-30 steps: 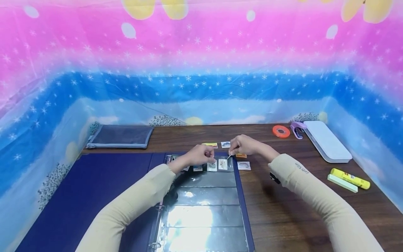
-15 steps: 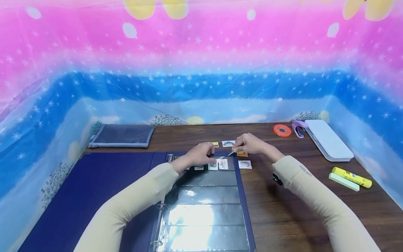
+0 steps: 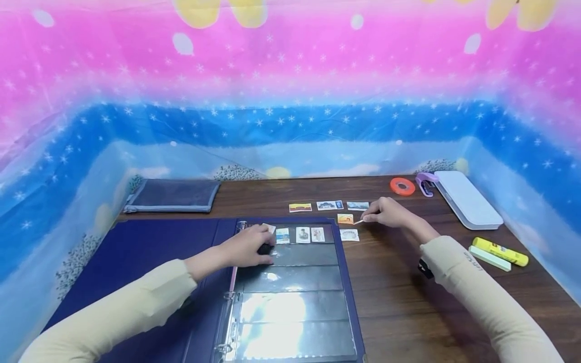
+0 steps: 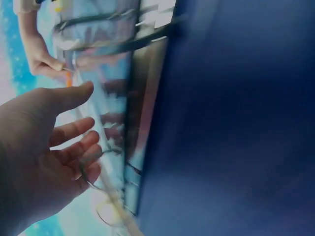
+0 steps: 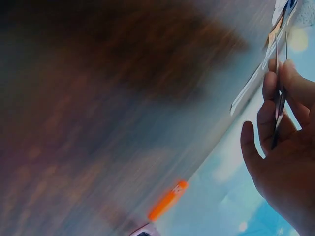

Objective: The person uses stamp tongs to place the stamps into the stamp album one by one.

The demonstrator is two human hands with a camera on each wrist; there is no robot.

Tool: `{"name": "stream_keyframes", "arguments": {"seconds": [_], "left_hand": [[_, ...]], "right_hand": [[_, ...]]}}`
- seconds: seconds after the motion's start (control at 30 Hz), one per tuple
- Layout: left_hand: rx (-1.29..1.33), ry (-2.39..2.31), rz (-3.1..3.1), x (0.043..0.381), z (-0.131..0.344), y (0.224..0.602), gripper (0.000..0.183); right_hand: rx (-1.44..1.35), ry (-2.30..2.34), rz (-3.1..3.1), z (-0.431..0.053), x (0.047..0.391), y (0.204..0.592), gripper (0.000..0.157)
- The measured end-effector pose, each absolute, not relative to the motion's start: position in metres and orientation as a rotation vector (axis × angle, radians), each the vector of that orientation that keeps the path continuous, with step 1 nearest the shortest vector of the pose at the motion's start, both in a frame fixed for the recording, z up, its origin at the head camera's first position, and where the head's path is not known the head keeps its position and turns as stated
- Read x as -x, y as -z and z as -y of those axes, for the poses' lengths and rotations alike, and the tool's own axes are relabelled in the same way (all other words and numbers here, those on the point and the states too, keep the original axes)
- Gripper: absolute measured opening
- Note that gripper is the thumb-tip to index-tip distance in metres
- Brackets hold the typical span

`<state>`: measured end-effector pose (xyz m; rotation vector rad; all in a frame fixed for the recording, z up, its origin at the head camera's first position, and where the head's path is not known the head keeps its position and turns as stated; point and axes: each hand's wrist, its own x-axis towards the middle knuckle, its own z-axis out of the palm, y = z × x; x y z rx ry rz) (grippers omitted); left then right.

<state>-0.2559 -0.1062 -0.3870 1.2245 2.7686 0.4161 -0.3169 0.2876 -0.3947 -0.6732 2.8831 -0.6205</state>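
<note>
My right hand [image 3: 387, 212] pinches slim metal tweezers [image 5: 279, 101], whose two tips stand apart in the right wrist view. In the head view the tweezer tips are beside an orange stamp [image 3: 345, 219] on the table. My left hand [image 3: 247, 246] is over the inner edge of a clear-pocketed album page [image 3: 313, 280], fingers loosely bent and holding nothing in the left wrist view. Several stamps sit along the top pocket row, among them a portrait stamp [image 3: 302, 235] and a blue one [image 3: 282, 235]; the leftmost is partly hidden by my left hand.
Loose stamps lie beyond the album, including a yellow-red one [image 3: 300, 207] and a pale one [image 3: 349, 235]. A mesh pouch [image 3: 174, 195] is at back left. At right are orange tape [image 3: 402, 186], a purple stapler [image 3: 426, 184], a white case [image 3: 469, 199] and a glue stick [image 3: 499, 251].
My left hand has moved left and down, off the stamps in the top row. My right hand has moved right with the tweezers, away from the page to the loose orange stamp.
</note>
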Motion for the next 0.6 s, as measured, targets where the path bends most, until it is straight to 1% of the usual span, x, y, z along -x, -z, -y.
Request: {"name": "stream_keyframes", "arguments": {"seconds": [0.1,0.2,0.4,0.6], "left_hand": [[-1.151,-0.432,-2.762,0.252,0.119,0.388,0.042],[-1.1,-0.443,-2.776,0.252,0.127,0.388,0.045],[-1.078,-0.45,-2.778,0.251,0.125,0.385,0.039],[-1.012,-0.445,-2.795,0.247,0.123,0.387,0.037]], "right_hand": [[0.649,0.641,-2.843,-0.296,0.313,0.395,0.017],[0.612,0.673,-2.809,-0.298,0.31,0.395,0.018],[0.557,0.708,-2.774,-0.295,0.306,0.395,0.019],[0.481,0.704,-2.741,-0.295,0.303,0.396,0.019]]}}
